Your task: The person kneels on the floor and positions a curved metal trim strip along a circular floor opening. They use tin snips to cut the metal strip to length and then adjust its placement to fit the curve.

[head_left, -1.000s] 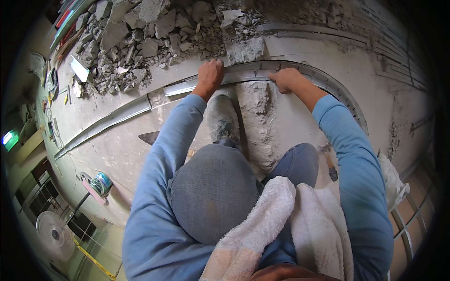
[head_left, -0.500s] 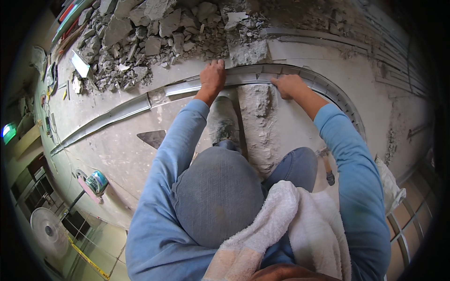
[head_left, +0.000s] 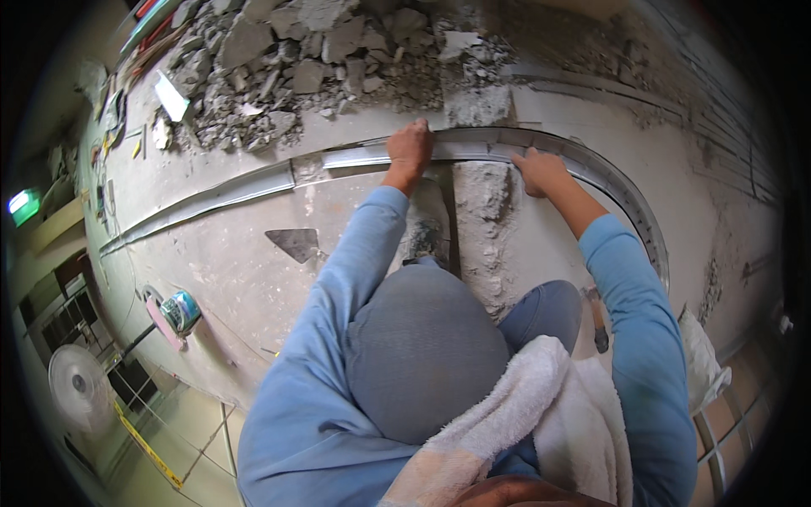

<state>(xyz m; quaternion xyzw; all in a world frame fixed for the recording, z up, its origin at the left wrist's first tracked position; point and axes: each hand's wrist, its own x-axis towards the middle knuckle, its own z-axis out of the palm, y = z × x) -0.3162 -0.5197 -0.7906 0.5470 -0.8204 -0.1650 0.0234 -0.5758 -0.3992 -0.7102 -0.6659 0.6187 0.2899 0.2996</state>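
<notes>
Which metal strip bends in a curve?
The curved strip at the right hand, sweeping round to the right; others, like the left strip, look straighter.

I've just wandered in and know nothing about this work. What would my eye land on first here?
Probably the long, curved metal strip bending across the upper middle and down to the right, with the left hand curled over it and the right hand at its near edge. Beyond it, a heap of broken grey rubble fills the upper left. A round fan stands out at lower left.
</notes>
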